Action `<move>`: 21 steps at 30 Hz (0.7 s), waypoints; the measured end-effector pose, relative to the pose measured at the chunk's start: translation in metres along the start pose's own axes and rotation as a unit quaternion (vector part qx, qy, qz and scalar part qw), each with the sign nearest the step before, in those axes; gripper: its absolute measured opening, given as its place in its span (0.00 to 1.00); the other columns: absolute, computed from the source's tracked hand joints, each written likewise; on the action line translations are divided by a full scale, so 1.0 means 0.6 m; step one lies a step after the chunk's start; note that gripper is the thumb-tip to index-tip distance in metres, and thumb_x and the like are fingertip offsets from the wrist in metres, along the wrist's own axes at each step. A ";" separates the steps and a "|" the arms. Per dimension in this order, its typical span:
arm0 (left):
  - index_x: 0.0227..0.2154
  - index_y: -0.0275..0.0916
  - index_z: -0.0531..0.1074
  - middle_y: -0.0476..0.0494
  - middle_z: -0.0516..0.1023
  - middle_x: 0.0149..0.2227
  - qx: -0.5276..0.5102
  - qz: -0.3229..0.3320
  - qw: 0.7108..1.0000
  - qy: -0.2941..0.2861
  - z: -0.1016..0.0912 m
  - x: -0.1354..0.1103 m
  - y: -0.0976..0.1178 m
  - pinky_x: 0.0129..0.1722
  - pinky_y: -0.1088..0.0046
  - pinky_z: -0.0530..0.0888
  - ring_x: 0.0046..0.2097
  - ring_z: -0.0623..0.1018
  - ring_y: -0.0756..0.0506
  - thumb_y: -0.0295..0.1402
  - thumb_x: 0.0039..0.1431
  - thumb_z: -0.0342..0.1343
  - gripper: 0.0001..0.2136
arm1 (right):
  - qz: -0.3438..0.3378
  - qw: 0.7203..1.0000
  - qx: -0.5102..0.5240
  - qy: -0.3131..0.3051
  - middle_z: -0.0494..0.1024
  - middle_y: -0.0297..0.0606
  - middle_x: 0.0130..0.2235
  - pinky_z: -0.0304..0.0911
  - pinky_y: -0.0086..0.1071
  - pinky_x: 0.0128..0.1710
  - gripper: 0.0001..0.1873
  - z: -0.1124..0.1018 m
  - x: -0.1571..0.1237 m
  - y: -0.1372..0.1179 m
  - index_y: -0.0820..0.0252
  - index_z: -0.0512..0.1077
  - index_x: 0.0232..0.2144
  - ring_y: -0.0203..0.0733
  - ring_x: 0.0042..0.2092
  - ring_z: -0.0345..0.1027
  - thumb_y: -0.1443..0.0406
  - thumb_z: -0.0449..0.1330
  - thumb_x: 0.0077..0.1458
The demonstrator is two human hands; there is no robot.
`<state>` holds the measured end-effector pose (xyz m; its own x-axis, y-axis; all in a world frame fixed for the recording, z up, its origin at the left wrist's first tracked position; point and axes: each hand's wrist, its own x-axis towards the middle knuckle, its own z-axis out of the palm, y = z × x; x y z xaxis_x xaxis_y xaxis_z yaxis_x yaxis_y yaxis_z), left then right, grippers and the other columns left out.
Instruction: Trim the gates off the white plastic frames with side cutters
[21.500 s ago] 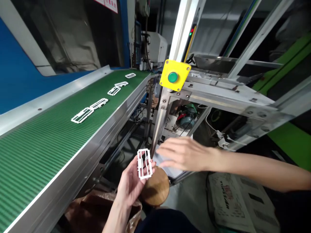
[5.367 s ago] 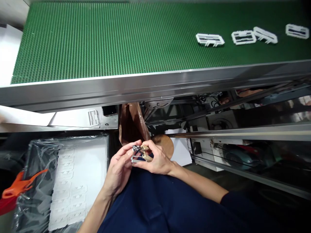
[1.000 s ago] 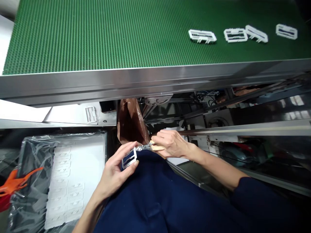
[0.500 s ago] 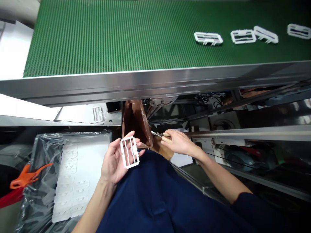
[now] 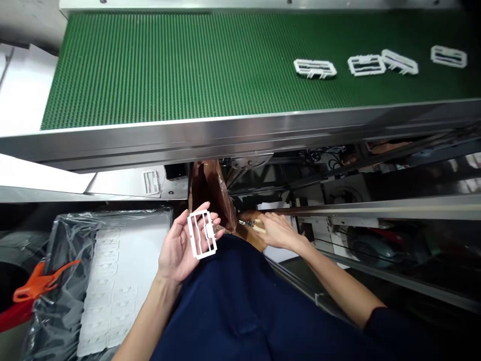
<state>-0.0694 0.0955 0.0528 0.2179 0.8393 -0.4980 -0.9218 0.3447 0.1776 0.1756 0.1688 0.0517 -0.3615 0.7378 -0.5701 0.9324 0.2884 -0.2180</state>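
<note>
A white plastic frame [image 5: 209, 231] with thin inner bars rests across the palm and fingers of my left hand [image 5: 179, 250], thumb along its left edge. Wrapped round the pale handles of small cutting pliers [image 5: 254, 225] is my right hand [image 5: 277, 230], its palm hidden from above. The pliers' metal jaws point left, toward a brown plastic bag [image 5: 221, 195] whose mouth gapes between my hands. The frame and the pliers are apart.
Several similar white frames lie on the green conveyor belt [image 5: 169, 70] behind a metal rail [image 5: 225, 133]. At left, a plastic-lined box [image 5: 67, 220] holds rows of white parts. An orange clamp [image 5: 41, 281] grips its side. One frame [image 5: 151, 182] sits on the ledge.
My right hand has lowered slightly with the pliers, whose jaws look closer together. The left hand still holds the frame. The view has shifted, and the belt sits lower in it.
</note>
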 end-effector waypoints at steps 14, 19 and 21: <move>0.33 0.37 0.69 0.51 0.71 0.27 0.155 0.112 0.977 0.093 0.054 0.077 -0.025 0.33 0.76 0.74 0.31 0.75 0.50 0.33 0.52 0.61 0.08 | -0.062 0.797 0.601 -0.012 0.72 0.36 0.34 0.63 0.29 0.33 0.21 0.014 -0.008 -0.095 0.61 0.62 0.34 0.38 0.37 0.70 0.51 0.61 0.48; 0.28 0.36 0.68 0.51 0.70 0.23 0.219 0.132 0.962 0.096 0.069 0.091 -0.038 0.23 0.79 0.70 0.25 0.72 0.51 0.34 0.50 0.63 0.10 | -0.049 0.660 0.750 -0.024 0.75 0.39 0.31 0.63 0.26 0.29 0.21 0.029 0.000 -0.117 0.64 0.66 0.36 0.36 0.32 0.71 0.52 0.62 0.48; 0.27 0.35 0.68 0.50 0.71 0.23 0.254 0.118 0.956 0.091 0.073 0.090 -0.035 0.21 0.77 0.69 0.24 0.73 0.50 0.35 0.50 0.63 0.10 | -0.061 0.604 0.792 -0.068 0.75 0.39 0.30 0.63 0.25 0.29 0.24 0.029 0.001 -0.105 0.64 0.67 0.40 0.35 0.30 0.70 0.49 0.58 0.51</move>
<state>-0.0240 0.1516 0.0594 -0.0789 0.8479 -0.5243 -0.6543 0.3528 0.6689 0.1166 0.1401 0.0512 -0.5240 0.6824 -0.5097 -0.2286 -0.6891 -0.6876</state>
